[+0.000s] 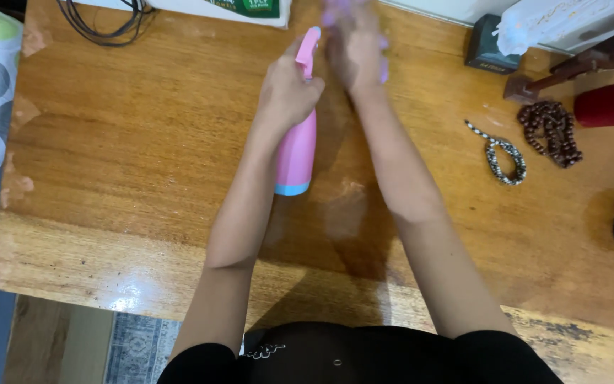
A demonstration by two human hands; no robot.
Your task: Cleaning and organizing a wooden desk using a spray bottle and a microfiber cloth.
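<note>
**Spray bottle gripped above a worn wooden desk**

Wooden tabletop (143,156), scuffed and glossy, carries everything. Left hand (287,91) is closed around the neck of a pink spray bottle (297,153), tilted off the wood. Right hand (353,46), just beyond the nozzle, is blurred; whether it is closed on the purple cloth (383,67) I cannot tell. Mist could drift onto the brown beads (552,131), well right of the bottle.

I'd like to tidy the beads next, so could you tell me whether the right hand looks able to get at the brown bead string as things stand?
Probably yes. The right hand holds something purple and blurred, so it isn't free, but the bare wooden table between it and the brown bead string looks open; only the black-and-white bracelet lies nearby.
</note>
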